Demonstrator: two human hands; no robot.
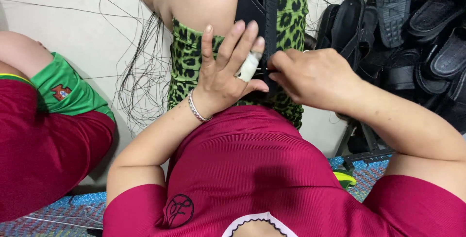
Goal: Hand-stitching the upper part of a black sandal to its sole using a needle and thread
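Far left of the hands, another person's knee in green shorts (pixel 63 89) sits beside loose black threads (pixel 141 86) on the floor. The left hand (pixel 228 77), one finger taped, has its fingers spread and its thumb pressing against a black leather strap (pixel 259 4). The strap lies on the leopard-print lap, its long axis running straight away from both hands. The right hand (pixel 313 77) is closed in a pinch at the strap's near end, touching it equally closely. Beyond it, a pile of black sandals (pixel 412 33).
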